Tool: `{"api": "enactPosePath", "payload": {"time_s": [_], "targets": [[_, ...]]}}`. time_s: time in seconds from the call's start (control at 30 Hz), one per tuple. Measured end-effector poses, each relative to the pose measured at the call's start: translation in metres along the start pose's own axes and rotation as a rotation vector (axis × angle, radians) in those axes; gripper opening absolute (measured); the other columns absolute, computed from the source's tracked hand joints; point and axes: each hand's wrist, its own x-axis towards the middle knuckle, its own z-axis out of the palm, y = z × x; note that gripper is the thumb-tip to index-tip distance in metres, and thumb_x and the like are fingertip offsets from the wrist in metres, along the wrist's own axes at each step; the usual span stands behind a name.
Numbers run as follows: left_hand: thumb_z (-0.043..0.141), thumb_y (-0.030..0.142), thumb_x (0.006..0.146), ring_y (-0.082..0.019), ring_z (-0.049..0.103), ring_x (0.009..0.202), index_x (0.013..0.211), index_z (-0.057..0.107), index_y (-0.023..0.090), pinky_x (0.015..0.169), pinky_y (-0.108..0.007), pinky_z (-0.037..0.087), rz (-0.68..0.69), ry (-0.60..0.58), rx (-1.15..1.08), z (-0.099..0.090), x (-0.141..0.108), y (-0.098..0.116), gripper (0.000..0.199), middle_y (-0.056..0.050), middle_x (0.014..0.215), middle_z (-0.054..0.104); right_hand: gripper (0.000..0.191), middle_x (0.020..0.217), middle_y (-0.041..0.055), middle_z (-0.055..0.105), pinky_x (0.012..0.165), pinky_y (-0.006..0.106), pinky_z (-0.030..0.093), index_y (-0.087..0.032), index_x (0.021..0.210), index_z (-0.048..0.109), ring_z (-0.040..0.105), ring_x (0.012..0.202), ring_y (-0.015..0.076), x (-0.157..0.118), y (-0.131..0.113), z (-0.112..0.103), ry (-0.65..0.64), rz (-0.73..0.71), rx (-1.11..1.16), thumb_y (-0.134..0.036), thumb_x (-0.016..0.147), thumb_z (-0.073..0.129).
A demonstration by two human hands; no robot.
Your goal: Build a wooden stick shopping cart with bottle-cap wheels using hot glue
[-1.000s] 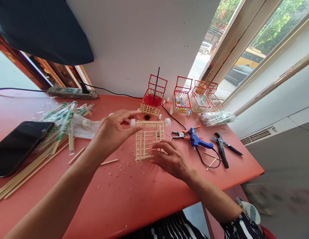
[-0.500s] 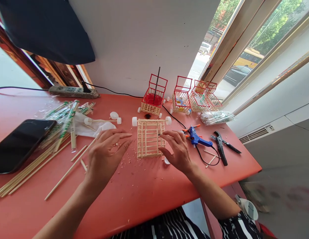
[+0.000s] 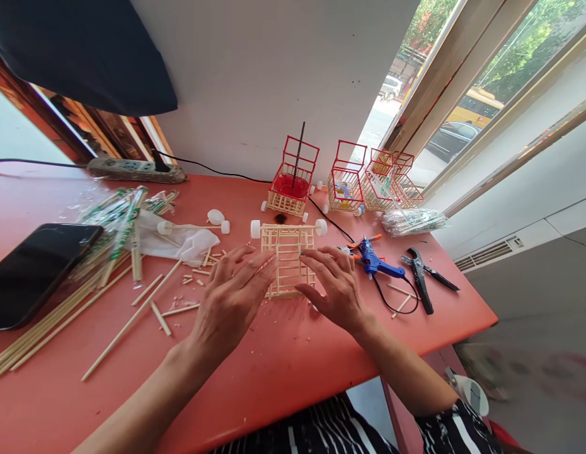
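Observation:
A small cart frame of pale wooden sticks [image 3: 288, 265] lies on the table between my hands. An axle stick with white wheels [image 3: 256, 229] runs along its far end. My left hand [image 3: 239, 293] reaches over the frame's left side, fingers stretched and close together, fingertips at the bars. At the right side is my right hand [image 3: 333, 284], its fingers bent over the edge bars and its thumb apart from them. Whether either hand presses on the sticks, I cannot tell. Part of the frame's left edge is hidden by the left hand.
Finished red-topped carts [image 3: 293, 183] stand along the wall. On the right lie a blue glue gun [image 3: 380, 261] and black-handled pliers [image 3: 420, 277]. A phone [image 3: 42, 271], long sticks [image 3: 61, 315], cut pieces and another wheeled axle [image 3: 193, 227] are on the left.
My left hand has moved right, from beside the frame to over its left side, uncovering cut stick pieces on the table. My right hand has stayed nearly in place.

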Motion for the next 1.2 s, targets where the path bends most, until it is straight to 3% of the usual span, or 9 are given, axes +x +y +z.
{"api": "enactPosePath", "payload": {"time_s": [0.33,0.97,1.2], "targets": [[0.057,0.008,0.094,-0.038,0.052,0.132,0.13,0.065,0.018,0.102,-0.052,0.047,0.089,-0.067,0.114,0.0002,-0.0012,0.002,0.038,-0.011,0.133,0.07,0.036,0.131,0.0062,0.073,0.102,0.042,0.042,-0.022,0.13,0.065,0.058,0.122,0.0275,0.0006,-0.0046,-0.0017,0.007,-0.023,-0.002,-0.039,0.098,0.068],[0.06,0.006,0.093,-0.037,0.057,0.126,0.125,0.064,0.013,0.1,-0.051,0.048,0.094,-0.014,0.089,0.0012,-0.001,0.0034,0.033,-0.012,0.132,0.07,0.029,0.133,0.0059,0.071,0.103,0.042,0.045,-0.023,0.125,0.068,0.058,0.124,0.0268,0.0001,-0.0077,-0.0034,-0.057,0.025,0.015,-0.038,0.1,0.065],[0.059,0.005,0.094,-0.036,0.057,0.126,0.123,0.064,0.016,0.102,-0.052,0.05,0.078,-0.003,0.061,0.0018,-0.0014,0.0027,0.032,-0.012,0.132,0.069,0.029,0.133,0.005,0.072,0.103,0.042,0.042,-0.024,0.128,0.066,0.058,0.124,0.0267,0.0004,-0.0045,-0.0041,-0.008,0.019,0.012,-0.034,0.103,0.058]]}}
